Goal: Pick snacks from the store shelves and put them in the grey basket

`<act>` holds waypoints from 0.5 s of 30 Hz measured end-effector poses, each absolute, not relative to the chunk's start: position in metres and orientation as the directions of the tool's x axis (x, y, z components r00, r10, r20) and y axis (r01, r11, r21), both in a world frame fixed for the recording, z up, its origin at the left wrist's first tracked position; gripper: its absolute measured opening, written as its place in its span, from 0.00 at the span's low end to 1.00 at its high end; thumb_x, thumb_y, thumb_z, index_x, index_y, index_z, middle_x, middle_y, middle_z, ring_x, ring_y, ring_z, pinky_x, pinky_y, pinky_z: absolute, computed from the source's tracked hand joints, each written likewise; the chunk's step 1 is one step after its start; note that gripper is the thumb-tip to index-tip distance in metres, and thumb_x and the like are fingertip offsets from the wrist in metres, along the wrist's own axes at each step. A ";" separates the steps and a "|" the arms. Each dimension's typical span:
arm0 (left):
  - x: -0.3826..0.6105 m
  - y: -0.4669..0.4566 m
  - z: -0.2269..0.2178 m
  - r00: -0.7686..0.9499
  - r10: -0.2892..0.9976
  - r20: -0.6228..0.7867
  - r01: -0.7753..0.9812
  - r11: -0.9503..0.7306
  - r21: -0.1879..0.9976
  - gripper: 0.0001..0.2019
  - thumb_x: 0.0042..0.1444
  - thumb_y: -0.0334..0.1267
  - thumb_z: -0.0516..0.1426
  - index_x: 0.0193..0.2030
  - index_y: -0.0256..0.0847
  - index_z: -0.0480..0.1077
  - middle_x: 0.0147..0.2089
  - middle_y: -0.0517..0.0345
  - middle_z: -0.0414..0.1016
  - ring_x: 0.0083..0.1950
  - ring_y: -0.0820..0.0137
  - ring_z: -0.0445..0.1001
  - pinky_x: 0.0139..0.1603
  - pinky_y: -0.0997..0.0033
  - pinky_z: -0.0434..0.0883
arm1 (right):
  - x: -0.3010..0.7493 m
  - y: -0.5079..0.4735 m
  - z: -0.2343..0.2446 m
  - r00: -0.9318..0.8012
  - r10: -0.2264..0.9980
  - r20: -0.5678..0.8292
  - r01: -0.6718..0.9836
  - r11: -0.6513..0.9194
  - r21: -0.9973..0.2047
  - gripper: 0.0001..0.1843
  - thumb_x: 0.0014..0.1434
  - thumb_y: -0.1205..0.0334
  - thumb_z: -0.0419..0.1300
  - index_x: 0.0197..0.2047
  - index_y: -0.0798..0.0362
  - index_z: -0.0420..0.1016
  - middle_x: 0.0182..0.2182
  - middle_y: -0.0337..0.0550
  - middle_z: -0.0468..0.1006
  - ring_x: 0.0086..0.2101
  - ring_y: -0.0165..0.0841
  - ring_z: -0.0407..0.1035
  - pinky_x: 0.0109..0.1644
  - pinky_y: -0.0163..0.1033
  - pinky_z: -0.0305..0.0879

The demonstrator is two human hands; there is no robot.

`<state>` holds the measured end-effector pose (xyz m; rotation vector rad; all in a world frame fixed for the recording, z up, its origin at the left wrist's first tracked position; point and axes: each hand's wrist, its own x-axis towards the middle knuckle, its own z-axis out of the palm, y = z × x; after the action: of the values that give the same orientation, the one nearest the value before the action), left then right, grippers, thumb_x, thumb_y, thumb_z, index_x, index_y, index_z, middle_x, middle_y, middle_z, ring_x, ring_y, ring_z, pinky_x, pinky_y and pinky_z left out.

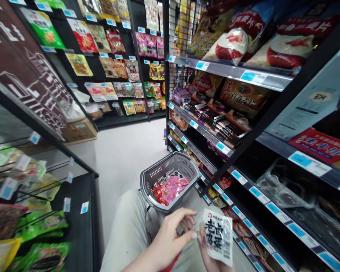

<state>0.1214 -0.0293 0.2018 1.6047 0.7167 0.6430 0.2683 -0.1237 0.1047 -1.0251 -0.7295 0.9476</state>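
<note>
My right hand (207, 254) grips a small white snack packet (219, 234) with large black characters and a barcode. The packet stands nearly upright above my right knee, its printed front towards me, and most of the fingers are behind it. Close by on the left is my left hand (170, 235), thumb out and fingers loosely bent apart, with nothing seen in it. Just beyond my knees sits a grey shopping basket (152, 176). Inside it lie several pink packets (174, 190) and some red packets (159, 193).
Tall shelves on the right hold bags and boxes; their price-tagged edge (272, 207) runs beside my right hand. On the left, a low black rack (81, 226) carries snack bags. Hanging packets (83, 36) fill the back wall. A cardboard box (81, 131) rests on the pale floor (121, 151).
</note>
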 end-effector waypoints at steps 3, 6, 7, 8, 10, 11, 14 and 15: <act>0.126 -0.025 0.207 0.720 0.690 -0.076 0.037 0.072 0.997 0.13 0.47 0.39 0.59 0.39 0.36 0.67 0.35 0.55 0.70 0.34 0.73 0.67 0.36 0.76 0.64 | 0.265 -0.128 0.095 0.341 0.939 -0.045 -0.458 0.124 -0.880 0.19 0.56 0.46 0.47 0.44 0.40 0.72 0.37 0.44 0.77 0.37 0.40 0.71 0.37 0.49 0.69; 0.127 -0.026 0.209 0.736 0.664 -0.132 -0.023 0.220 0.975 0.11 0.46 0.37 0.60 0.35 0.34 0.66 0.31 0.58 0.69 0.32 0.75 0.65 0.33 0.77 0.62 | 0.262 -0.129 0.099 0.227 0.940 -0.255 -0.735 -0.007 -0.678 0.17 0.50 0.49 0.57 0.43 0.43 0.74 0.40 0.44 0.76 0.44 0.40 0.68 0.47 0.48 0.65; 0.127 -0.026 0.209 0.728 0.671 -0.139 -0.038 0.242 0.969 0.11 0.46 0.36 0.60 0.35 0.34 0.66 0.31 0.58 0.69 0.32 0.75 0.65 0.33 0.77 0.62 | 0.260 -0.129 0.102 0.192 0.934 -0.302 -0.801 -0.029 -0.597 0.16 0.49 0.50 0.59 0.41 0.43 0.75 0.40 0.44 0.76 0.45 0.40 0.67 0.49 0.48 0.63; 0.127 -0.027 0.209 0.720 0.679 -0.143 -0.051 0.257 0.965 0.11 0.45 0.36 0.60 0.35 0.34 0.65 0.32 0.57 0.69 0.33 0.75 0.65 0.33 0.77 0.62 | 0.259 -0.128 0.104 0.164 0.930 -0.329 -0.848 -0.038 -0.529 0.15 0.47 0.52 0.61 0.40 0.44 0.75 0.39 0.43 0.76 0.45 0.39 0.67 0.50 0.48 0.61; 0.127 -0.028 0.207 0.718 0.680 -0.151 -0.071 0.288 0.955 0.13 0.44 0.36 0.61 0.36 0.34 0.64 0.33 0.57 0.69 0.33 0.75 0.66 0.33 0.76 0.62 | 0.256 -0.126 0.109 0.131 0.930 -0.345 -0.894 -0.040 -0.447 0.14 0.44 0.56 0.63 0.37 0.45 0.76 0.38 0.43 0.76 0.43 0.39 0.68 0.51 0.48 0.61; 0.126 -0.029 0.207 0.722 0.674 -0.156 -0.079 0.305 0.949 0.14 0.44 0.36 0.61 0.36 0.35 0.64 0.33 0.57 0.69 0.33 0.75 0.66 0.32 0.76 0.62 | 0.255 -0.125 0.111 0.125 0.928 -0.350 -0.899 -0.044 -0.436 0.14 0.42 0.58 0.64 0.36 0.46 0.77 0.37 0.44 0.77 0.41 0.40 0.69 0.49 0.48 0.62; 0.126 -0.031 0.206 0.740 0.649 -0.177 -0.102 0.369 0.924 0.16 0.42 0.35 0.62 0.37 0.35 0.62 0.32 0.59 0.69 0.31 0.76 0.66 0.31 0.77 0.61 | 0.255 -0.125 0.113 0.134 0.918 -0.373 -0.881 -0.062 -0.469 0.15 0.41 0.58 0.65 0.35 0.48 0.77 0.36 0.46 0.77 0.38 0.41 0.70 0.45 0.50 0.64; 0.126 -0.031 0.205 0.745 0.643 -0.179 -0.115 0.389 0.914 0.17 0.41 0.34 0.63 0.37 0.36 0.61 0.31 0.60 0.68 0.31 0.77 0.66 0.31 0.77 0.61 | 0.255 -0.126 0.113 0.143 0.914 -0.381 -0.870 -0.067 -0.488 0.15 0.40 0.57 0.65 0.35 0.49 0.77 0.36 0.47 0.77 0.37 0.42 0.70 0.45 0.51 0.64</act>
<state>0.1265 -0.0314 0.2054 1.0726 0.5701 0.5162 0.2550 -0.1257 0.1126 -0.7305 -0.0743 1.4666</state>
